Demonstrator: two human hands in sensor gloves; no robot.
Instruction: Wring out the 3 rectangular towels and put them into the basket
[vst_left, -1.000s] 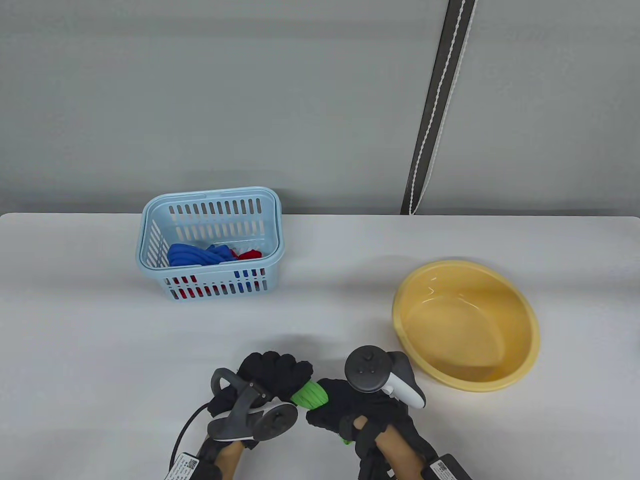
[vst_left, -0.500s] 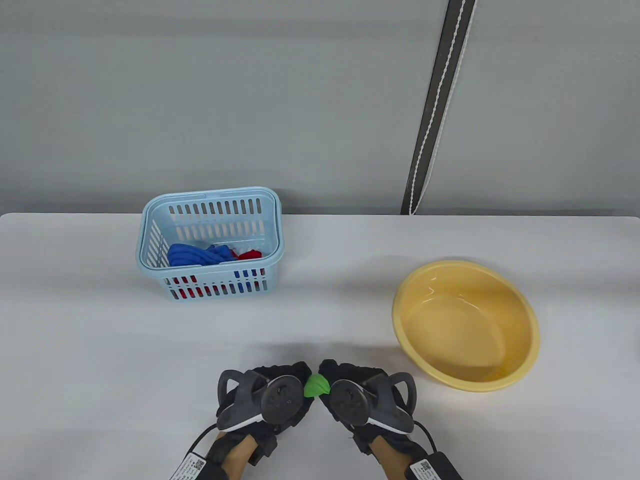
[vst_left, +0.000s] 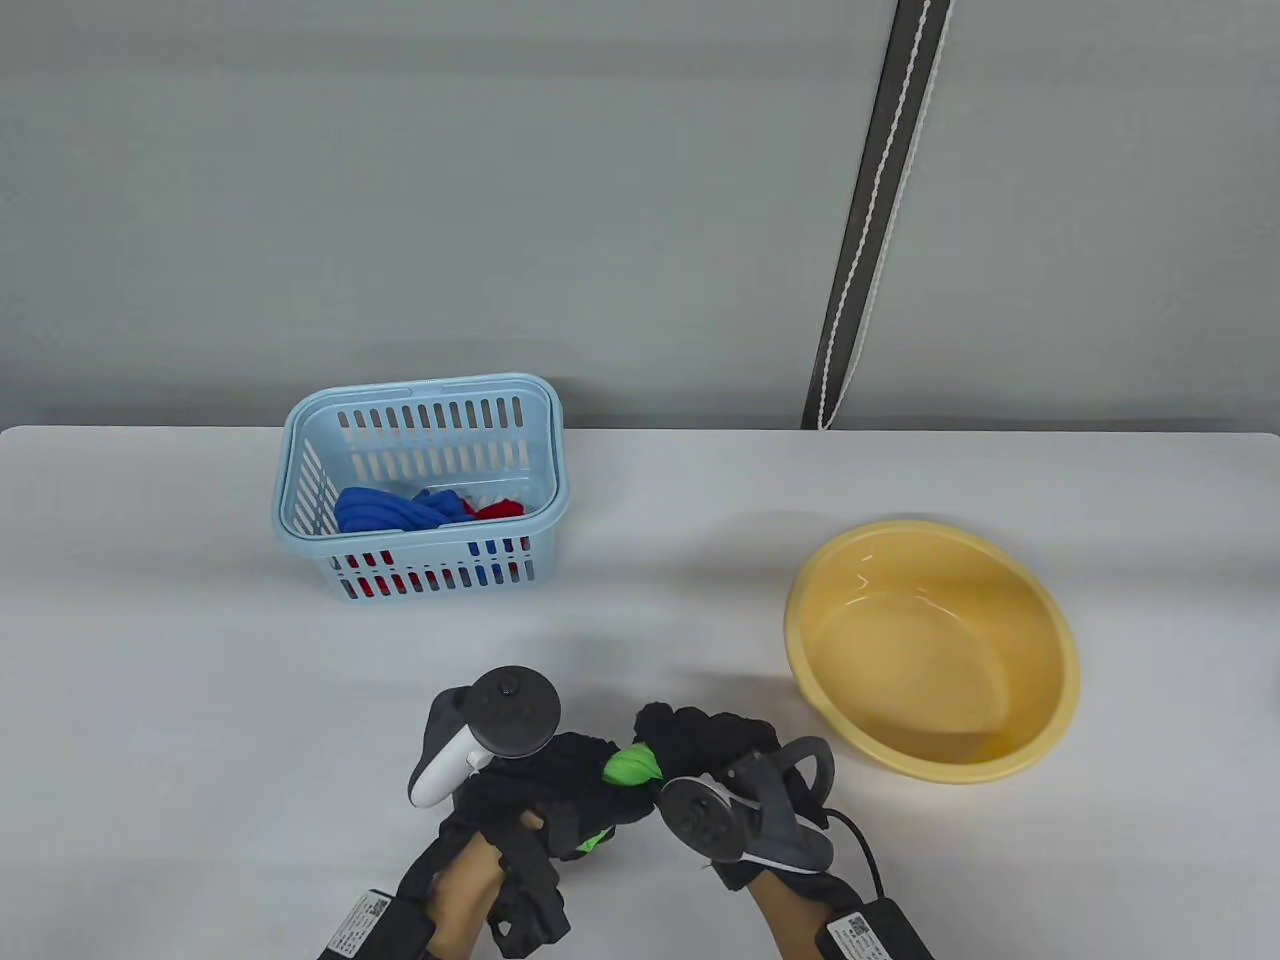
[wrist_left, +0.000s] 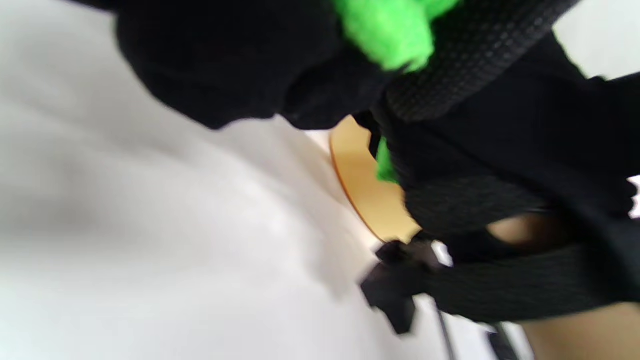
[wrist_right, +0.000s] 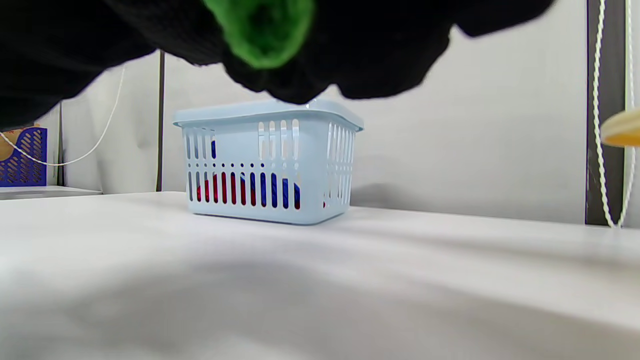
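A rolled green towel (vst_left: 632, 767) is held above the table's front edge between both hands. My left hand (vst_left: 545, 790) grips its left end, wrist rolled so the tracker points up and away; a green tip (vst_left: 592, 842) sticks out below it. My right hand (vst_left: 705, 748) grips the right end. In the left wrist view, blurred green towel (wrist_left: 395, 30) shows between black gloved fingers. Above, in the right wrist view, the green towel (wrist_right: 262, 27) is wrapped by gloved fingers. The light blue basket (vst_left: 425, 400) at the back left holds a blue towel (vst_left: 385, 512) and a red one (vst_left: 498, 510).
A yellow basin (vst_left: 930, 650) stands at the right, close to my right hand. The slotted basket (wrist_right: 270, 160) sits ahead in the right wrist view. A dark strap with white cord (vst_left: 880, 210) hangs on the wall behind. The white table (vst_left: 200, 680) lies around.
Both hands kept their grip on the green towel and twisted it. The left hand rolled so its tracker now points up; the right hand rolled the other way.
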